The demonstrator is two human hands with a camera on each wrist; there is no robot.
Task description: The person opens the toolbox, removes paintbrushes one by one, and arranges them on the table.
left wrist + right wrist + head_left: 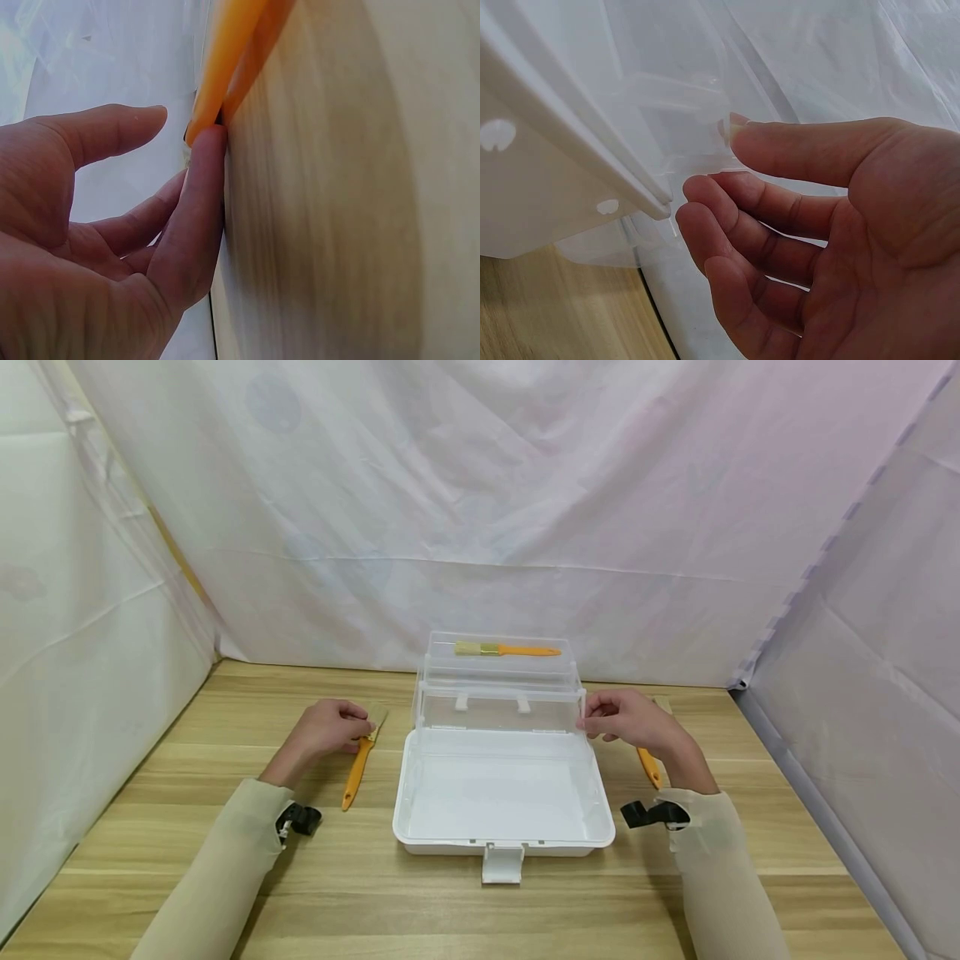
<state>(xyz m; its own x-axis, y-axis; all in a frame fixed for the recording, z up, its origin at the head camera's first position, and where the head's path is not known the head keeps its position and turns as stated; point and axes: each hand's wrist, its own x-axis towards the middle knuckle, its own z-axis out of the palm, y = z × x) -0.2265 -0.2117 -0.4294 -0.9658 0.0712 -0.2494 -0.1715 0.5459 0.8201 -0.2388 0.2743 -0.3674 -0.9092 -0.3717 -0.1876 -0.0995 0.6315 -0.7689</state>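
Observation:
A white storage box (pixel 504 847) with a raised clear plastic upper section (pixel 495 714) stands in the middle of the table. My right hand (pixel 633 722) is at that section's right side, and in the right wrist view its thumb and forefinger pinch a thin clear edge (pixel 697 162). To the left of the box lies a paintbrush (pixel 357 770) with an orange handle, bristles pointing away from me. My left hand (pixel 326 731) is beside its bristle end. In the left wrist view a fingertip (pixel 210 139) meets the brush, while the thumb stands apart from it.
Another orange-handled paintbrush (pixel 528 651) lies across the top of the clear section. A third paintbrush (pixel 649 767) rests on the wooden table (pixel 337 893), partly behind my right hand. The white latch (pixel 502 864) hangs at the box's front. Pale curtains (pixel 487 510) enclose the back and sides.

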